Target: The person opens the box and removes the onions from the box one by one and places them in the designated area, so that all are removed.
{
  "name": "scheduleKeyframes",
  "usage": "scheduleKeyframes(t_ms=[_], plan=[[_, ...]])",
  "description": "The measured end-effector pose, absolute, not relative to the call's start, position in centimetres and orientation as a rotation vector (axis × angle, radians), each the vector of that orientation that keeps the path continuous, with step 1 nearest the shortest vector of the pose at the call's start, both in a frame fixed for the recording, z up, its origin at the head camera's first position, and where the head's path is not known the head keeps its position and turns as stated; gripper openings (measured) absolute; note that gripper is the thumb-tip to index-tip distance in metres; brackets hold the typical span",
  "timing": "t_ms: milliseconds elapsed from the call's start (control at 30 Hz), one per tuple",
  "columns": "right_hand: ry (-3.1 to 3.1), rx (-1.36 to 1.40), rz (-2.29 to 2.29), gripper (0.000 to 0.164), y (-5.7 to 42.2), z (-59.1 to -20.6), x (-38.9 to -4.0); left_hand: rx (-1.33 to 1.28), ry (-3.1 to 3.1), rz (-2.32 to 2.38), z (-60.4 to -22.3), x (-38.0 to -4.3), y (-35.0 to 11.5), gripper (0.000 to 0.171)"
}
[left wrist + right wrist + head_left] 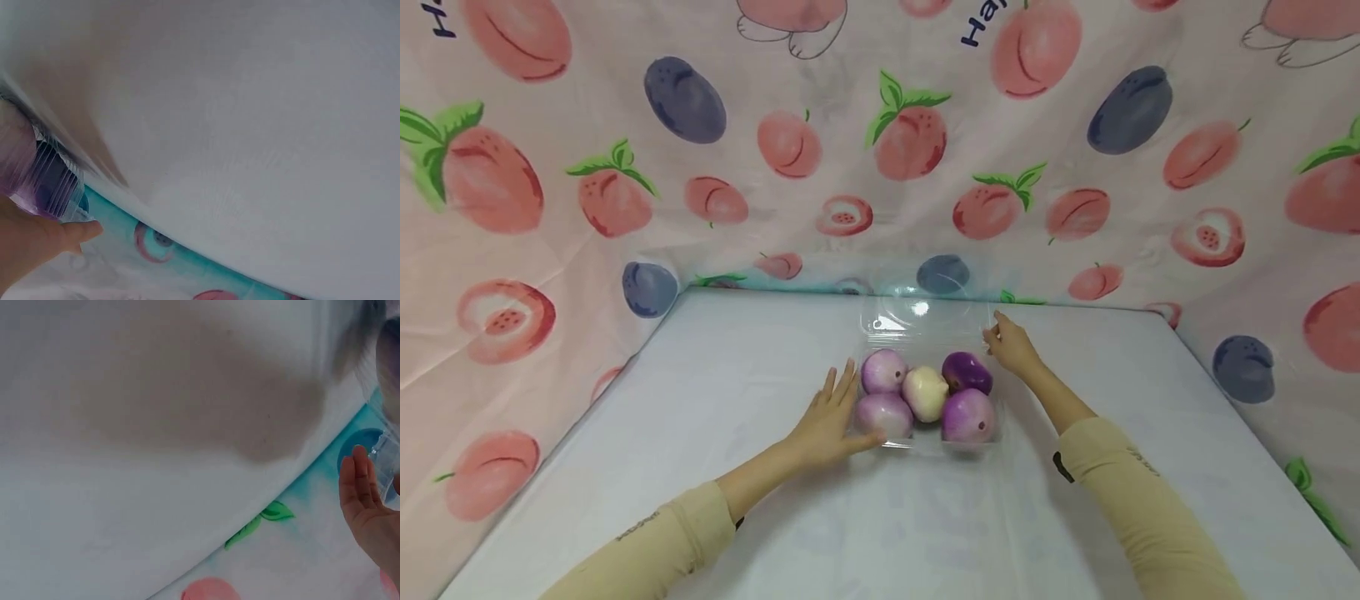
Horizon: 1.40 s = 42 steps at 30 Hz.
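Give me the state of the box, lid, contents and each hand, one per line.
Clear box: open, filled with produce.
Lid: raised at the box's far side.
Round vegetables: five, uncovered, inside the box.
Left hand: fingers spread, at the box's left side.
Right hand: at the lid's right edge; grip unclear.

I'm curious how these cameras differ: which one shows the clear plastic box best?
The head view: it shows nearly the whole clear plastic box, with its lid open. The left wrist view catches only part of its ribbed side at the left edge; the right wrist view, just a piece at the right edge.
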State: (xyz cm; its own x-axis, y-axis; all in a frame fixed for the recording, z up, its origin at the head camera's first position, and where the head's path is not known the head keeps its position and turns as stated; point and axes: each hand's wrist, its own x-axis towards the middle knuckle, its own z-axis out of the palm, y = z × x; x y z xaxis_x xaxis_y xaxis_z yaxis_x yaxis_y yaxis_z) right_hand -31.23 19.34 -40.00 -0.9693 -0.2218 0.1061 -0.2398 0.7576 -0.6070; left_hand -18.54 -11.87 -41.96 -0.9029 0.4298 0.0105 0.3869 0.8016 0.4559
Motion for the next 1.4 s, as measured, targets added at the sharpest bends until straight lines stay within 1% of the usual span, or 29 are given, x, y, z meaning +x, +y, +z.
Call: scheduleKeyframes(t_ms=[100,167,267,333,400,500,533,600,633,767,800,833,900,1033,1100,1267,1400], plan=[[-2.933,0.393,1.056,0.051,19.1,-40.3,-31.0,0.669,2.89,0.649,-41.8,-18.7,-11.7,0.104],[-2.933,0.349,1.112,0.05,19.1,-40.7,-31.0,0.67,2.886,0.63,-41.8,-18.8,-11.7,0.104],[-2.906,0.292,1.206,0.05,19.8,-42.2,-32.0,0.663,2.865,0.639,-41.9,-18.9,-11.7,0.105],[-2.858,0.303,1.278,0.051,20.6,-44.0,-33.1,0.65,2.849,0.65,-42.0,-19.0,-11.8,0.106],[-2.863,0.29,1.326,0.052,20.9,-44.8,-33.5,0.641,2.832,0.663,-42.0,-19.0,-11.9,0.106],[-2.914,0.197,1.386,0.051,20.3,-44.0,-32.9,0.648,2.813,0.691,-41.9,-19.1,-12.0,0.106],[-2.972,0.126,1.376,0.049,19.9,-43.2,-32.2,0.658,2.807,0.703,-41.9,-19.2,-12.0,0.106],[-2.981,0.117,1.382,0.049,20.0,-43.3,-32.3,0.676,2.796,0.738,-41.9,-19.3,-12.0,0.104],[-2.984,0.118,1.395,0.05,20.4,-43.8,-32.8,0.677,2.789,0.747,-41.9,-19.3,-12.1,0.104],[-2.868,0.268,1.479,0.061,23.2,-49.8,-37.6,0.661,2.778,0.764,-42.0,-19.5,-12.2,0.102],[-2.839,0.306,1.491,0.064,23.8,-50.9,-38.5,0.654,2.779,0.762,-42.0,-19.5,-12.2,0.102],[-2.844,0.305,1.491,0.066,23.9,-51.1,-38.7,0.646,2.781,0.768,-41.9,-19.5,-12.3,0.102],[-2.864,0.264,1.408,0.063,23.1,-49.6,-37.6,0.633,2.798,0.777,-41.8,-19.6,-12.4,0.102],[-2.882,0.197,1.145,0.051,20.5,-43.8,-32.6,0.598,2.823,0.821,-41.8,-19.9,-12.4,0.105],[-2.836,0.24,1.044,0.046,19.9,-42.2,-31.1,0.583,2.833,0.853,-41.8,-20.1,-12.4,0.108],[-2.773,0.282,0.988,0.038,19.2,-40.4,-29.5,0.566,2.831,0.917,-41.8,-20.5,-12.5,0.115],[-2.758,0.311,0.979,0.035,19.4,-39.9,-28.7,0.564,2.817,0.947,-41.8,-20.6,-12.6,0.112]])
